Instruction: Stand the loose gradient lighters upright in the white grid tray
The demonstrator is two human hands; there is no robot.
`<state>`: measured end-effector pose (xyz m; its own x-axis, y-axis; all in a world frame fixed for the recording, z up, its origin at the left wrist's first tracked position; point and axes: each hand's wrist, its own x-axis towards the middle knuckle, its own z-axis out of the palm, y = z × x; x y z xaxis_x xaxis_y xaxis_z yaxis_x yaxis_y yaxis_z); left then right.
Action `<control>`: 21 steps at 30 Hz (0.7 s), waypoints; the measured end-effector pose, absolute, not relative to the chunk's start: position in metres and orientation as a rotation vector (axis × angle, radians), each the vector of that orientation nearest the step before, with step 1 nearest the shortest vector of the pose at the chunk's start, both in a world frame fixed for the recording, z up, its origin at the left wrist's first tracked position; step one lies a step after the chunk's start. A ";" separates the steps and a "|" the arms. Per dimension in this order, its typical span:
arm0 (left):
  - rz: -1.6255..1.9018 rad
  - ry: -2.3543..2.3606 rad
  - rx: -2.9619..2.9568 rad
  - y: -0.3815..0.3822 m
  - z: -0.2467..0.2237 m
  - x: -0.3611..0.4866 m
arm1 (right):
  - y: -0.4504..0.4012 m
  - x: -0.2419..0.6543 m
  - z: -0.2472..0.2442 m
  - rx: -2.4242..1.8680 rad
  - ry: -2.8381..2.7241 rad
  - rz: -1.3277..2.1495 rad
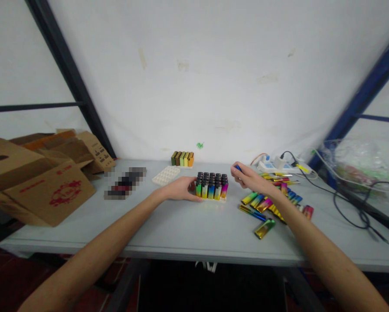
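Note:
Rows of lighters (211, 187) with black tops and shiny rainbow bodies stand upright in a white tray (223, 200) mid-table. My left hand (181, 189) is curled round the left end of this tray, thumb at the front, gripping it. My right hand (243, 174), raised just right of the tray, is closed on a lighter (238, 167); only its dark blue end shows. Under and beside my right forearm lies a loose pile of shiny lighters (265, 204) in gold, blue, pink and green. One green-gold lighter (264, 229) lies apart, nearer the front edge.
An empty white moulded tray (166, 175) lies behind my left hand. Against the wall stands another set of green-to-orange lighters (182, 159). Open cardboard boxes (51, 186) occupy the left, beside a blurred dark object (125, 183). A power strip (279, 164) and black cable (340, 206) lie right.

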<state>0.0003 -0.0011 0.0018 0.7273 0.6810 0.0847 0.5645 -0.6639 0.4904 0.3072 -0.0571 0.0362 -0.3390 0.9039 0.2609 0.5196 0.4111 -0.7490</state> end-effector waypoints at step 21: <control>0.383 0.910 2.478 -0.001 0.002 0.001 | -0.055 0.291 0.026 -1.350 -1.950 -0.060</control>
<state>0.0012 -0.0008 0.0016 0.7411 0.6644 0.0963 0.5334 -0.6699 0.5164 0.2906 -0.0545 0.0258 -0.1624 0.7860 0.5965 0.8213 0.4428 -0.3598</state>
